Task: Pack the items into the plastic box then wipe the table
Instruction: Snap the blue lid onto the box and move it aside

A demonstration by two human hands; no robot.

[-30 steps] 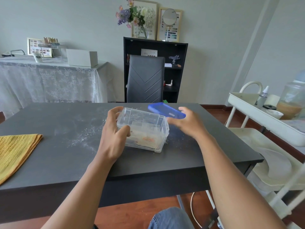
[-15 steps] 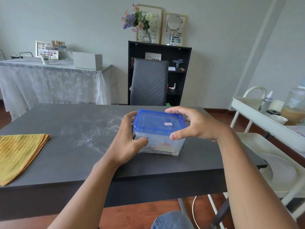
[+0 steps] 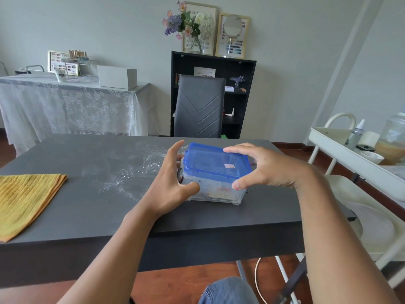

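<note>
Nearest the camera, a knee in blue jeans (image 3: 228, 290) shows below the front edge of the dark desk (image 3: 87, 205). Both forearms reach forward over that edge. The left hand (image 3: 168, 189) rests against the left side of the clear plastic box (image 3: 214, 191), thumb on its front wall, fingers (image 3: 175, 150) spread and raised beside the lid; not clamped. The right hand (image 3: 263, 167) arches over the right end of the blue lid (image 3: 217, 161), thumb at the front corner, fingers parted along the far rim; whether they press it cannot be told. The lid sits on the box, and the box stands on the desk right of centre, its contents indistinct. White powder (image 3: 131, 170) streaks the desk left of the box. A folded yellow cloth (image 3: 24, 198) lies at the left edge, well apart. Beyond the desk stands a black chair (image 3: 199, 106), a black shelf (image 3: 241, 84) behind it.
</note>
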